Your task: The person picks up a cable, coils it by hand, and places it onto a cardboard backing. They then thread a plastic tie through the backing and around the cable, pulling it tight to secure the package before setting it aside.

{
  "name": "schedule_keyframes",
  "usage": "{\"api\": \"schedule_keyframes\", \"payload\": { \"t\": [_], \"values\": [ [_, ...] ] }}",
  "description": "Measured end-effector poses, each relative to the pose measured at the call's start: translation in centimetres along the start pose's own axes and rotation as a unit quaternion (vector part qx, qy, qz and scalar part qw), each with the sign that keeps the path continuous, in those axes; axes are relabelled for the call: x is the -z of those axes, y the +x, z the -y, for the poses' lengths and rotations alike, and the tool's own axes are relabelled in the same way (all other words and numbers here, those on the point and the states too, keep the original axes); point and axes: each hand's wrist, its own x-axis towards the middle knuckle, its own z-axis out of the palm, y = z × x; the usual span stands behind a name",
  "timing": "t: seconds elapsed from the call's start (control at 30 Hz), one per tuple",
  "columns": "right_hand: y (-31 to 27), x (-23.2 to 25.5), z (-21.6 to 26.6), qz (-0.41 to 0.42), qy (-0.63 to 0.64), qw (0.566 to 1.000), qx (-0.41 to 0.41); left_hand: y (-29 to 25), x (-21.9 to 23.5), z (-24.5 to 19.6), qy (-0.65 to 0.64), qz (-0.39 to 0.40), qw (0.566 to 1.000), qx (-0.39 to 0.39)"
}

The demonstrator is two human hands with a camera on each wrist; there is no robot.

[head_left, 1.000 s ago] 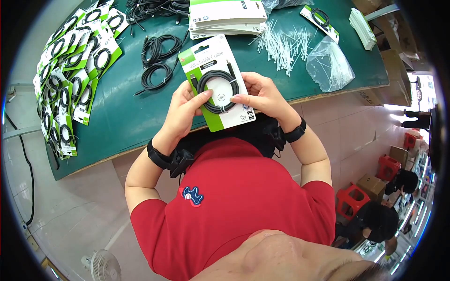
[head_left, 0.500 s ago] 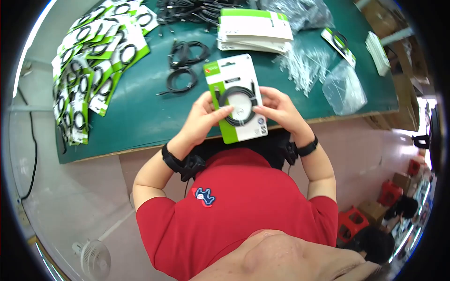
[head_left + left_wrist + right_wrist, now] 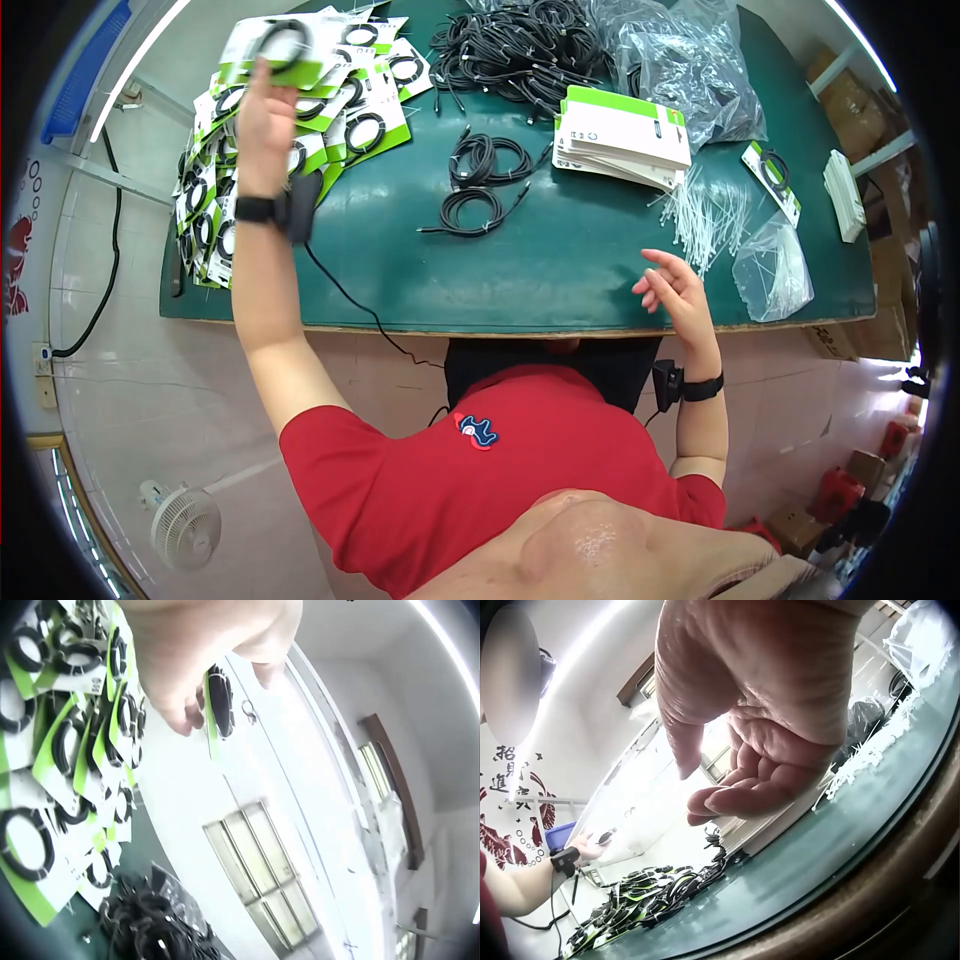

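Observation:
The left hand (image 3: 266, 130) grips the lower edge of a green-and-white card with a coiled black cable (image 3: 283, 47), blurred, over the pile of carded cables (image 3: 365, 130) at the table's far left. In the left wrist view that hand (image 3: 214, 652) pinches the card, seen nearly edge-on, beside the pile. Near the front edge on the right, the right hand (image 3: 678, 290) hovers with loosely bent fingers and holds nothing; the right wrist view shows the same hand (image 3: 757, 712) with its thumb apart from the fingers.
Two coiled cables (image 3: 472, 211) lie mid-table on the green top (image 3: 400, 285). Behind are a heap of black cables (image 3: 520, 50), a card stack (image 3: 620, 138) and a plastic bag (image 3: 690, 75). White ties (image 3: 705, 215), a small bag (image 3: 775, 275) and one carded cable (image 3: 772, 180) lie right.
The left hand has carried the carded cable from the front middle to the pile at the far left. The right hand has let go of it and moved right. The head view has shifted.

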Motion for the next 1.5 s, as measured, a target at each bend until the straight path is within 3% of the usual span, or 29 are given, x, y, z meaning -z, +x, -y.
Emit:
{"api": "schedule_keyframes", "payload": {
  "t": [0.03,0.13,0.17,0.27,0.3,0.37,0.4,0.53,0.63,0.73,0.87,1.03,1.13,1.27,1.5],
  "values": [
    [-0.1,-0.2,0.0,0.001,0.000,1.000,0.000,0.8,0.7,-0.3,0.000,-0.001,1.000,-0.001],
    [-0.3,-0.6,0.3,-0.004,-0.018,1.000,-0.009,1.9,2.5,0.1,0.035,-0.209,0.973,0.090],
    [-0.2,-0.6,0.4,-0.005,-0.019,1.000,-0.012,1.5,2.9,1.0,0.035,-0.209,0.973,0.094],
    [-0.4,-0.7,0.2,0.026,-0.037,0.999,-0.028,-2.1,3.0,5.5,0.115,-0.112,0.982,0.098],
    [-0.6,-0.8,0.3,0.022,-0.038,0.998,-0.039,-3.4,2.3,6.5,0.114,-0.111,0.981,0.109],
    [-0.6,-1.3,1.0,0.039,-0.056,0.997,-0.040,-6.6,0.5,7.7,0.155,0.003,0.974,0.165],
    [-0.6,-1.5,1.1,0.049,-0.065,0.996,-0.039,-8.2,-0.3,8.4,0.155,0.001,0.973,0.171],
    [-1.0,-2.1,0.4,0.046,-0.040,0.998,-0.026,-14.1,-3.7,10.6,0.371,0.187,0.887,0.203],
    [-1.3,-2.1,0.1,0.063,-0.067,0.995,-0.028,-19.1,-6.2,12.2,0.410,0.258,0.855,0.187],
    [-1.4,-1.9,0.2,0.079,-0.089,0.993,-0.025,-21.8,-7.8,13.1,0.592,0.294,0.748,-0.067],
    [-1.8,-1.9,0.3,0.091,-0.108,0.990,-0.017,-22.4,-8.2,13.2,0.621,0.302,0.718,-0.085],
    [-2.4,-1.6,0.4,0.088,-0.124,0.988,-0.001,-24.0,-9.8,11.0,0.574,0.282,0.767,-0.051],
    [-2.7,-1.5,0.3,0.085,-0.126,0.988,0.004,-25.1,-10.7,9.5,0.467,0.265,0.840,0.079],
    [-2.8,-1.5,0.2,0.088,-0.125,0.988,0.012,-26.5,-11.7,8.8,0.374,0.260,0.879,0.140],
    [-3.1,-1.8,0.6,0.095,-0.108,0.989,0.031,-27.9,-13.4,8.6,0.278,0.254,0.906,0.191]
  ]
}}
